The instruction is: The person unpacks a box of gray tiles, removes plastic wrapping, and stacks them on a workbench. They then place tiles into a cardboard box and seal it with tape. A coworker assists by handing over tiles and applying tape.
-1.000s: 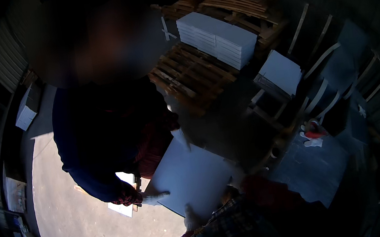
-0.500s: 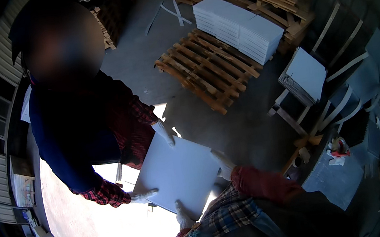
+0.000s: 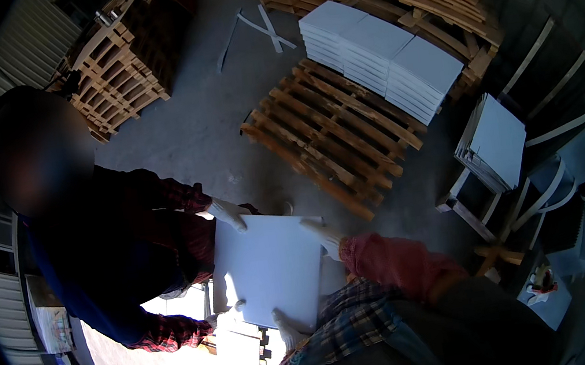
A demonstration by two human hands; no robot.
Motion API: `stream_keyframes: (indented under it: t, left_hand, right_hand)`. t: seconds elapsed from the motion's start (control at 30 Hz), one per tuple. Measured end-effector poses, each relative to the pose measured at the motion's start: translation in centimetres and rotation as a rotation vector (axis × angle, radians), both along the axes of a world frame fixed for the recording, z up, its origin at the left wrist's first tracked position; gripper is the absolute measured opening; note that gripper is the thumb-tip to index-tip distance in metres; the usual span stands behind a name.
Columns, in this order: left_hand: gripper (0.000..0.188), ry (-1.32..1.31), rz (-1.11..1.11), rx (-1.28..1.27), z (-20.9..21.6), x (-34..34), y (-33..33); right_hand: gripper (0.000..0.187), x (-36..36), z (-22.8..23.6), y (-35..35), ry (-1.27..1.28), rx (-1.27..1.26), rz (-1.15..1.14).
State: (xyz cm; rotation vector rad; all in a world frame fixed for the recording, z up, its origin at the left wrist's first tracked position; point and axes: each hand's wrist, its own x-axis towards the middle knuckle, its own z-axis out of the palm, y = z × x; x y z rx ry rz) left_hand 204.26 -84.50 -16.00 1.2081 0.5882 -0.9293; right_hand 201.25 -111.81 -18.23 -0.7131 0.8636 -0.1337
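A large flat white panel [image 3: 270, 266] is held level between me and a co-worker in a dark top with checked cuffs. At its near edge my left hand [image 3: 288, 332], in a white glove, grips it with the thumb on top. My right hand [image 3: 325, 239], also gloved, is closed on its right far corner, the fingertips partly hidden. On the opposite side, one gloved hand of the co-worker [image 3: 227, 214] rests at the far corner. The co-worker's other gloved hand [image 3: 227, 314] is at the left edge.
Beyond us lies a wooden pallet [image 3: 334, 133], with stacked white panels [image 3: 379, 53] behind it. Piled pallets [image 3: 119, 69] stand far left. Right of me are a leaning sheaf of boards [image 3: 498, 141] and a cross-shaped wooden base [image 3: 500, 255]. Bright sunlight falls on the left floor.
The panel stays held by all four hands and has turned slightly. My view has shifted, so the co-worker appears farther left and the pallet stack behind shows more fully.
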Motion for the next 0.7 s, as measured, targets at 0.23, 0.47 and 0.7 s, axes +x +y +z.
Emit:
stream_keyframes:
  t: [0.23, 0.47, 0.7]
  left_hand:
    - [0.090, 0.010, 0.009, -0.049, 0.3, 8.8, -13.5]
    - [0.090, -0.010, 0.030, -0.065, -3.1, 19.5, -26.1]
    - [0.084, 0.066, 0.008, -0.134, 1.3, 30.8, -40.9]
  right_hand:
    - [0.062, 9.7, 7.1, -15.6, 0.091, 0.016, 0.014]
    - [0.055, 21.3, 0.6, -30.1, 0.118, -0.034, -0.010]
    - [0.051, 31.8, 0.8, -42.4, 0.161, -0.072, 0.077]
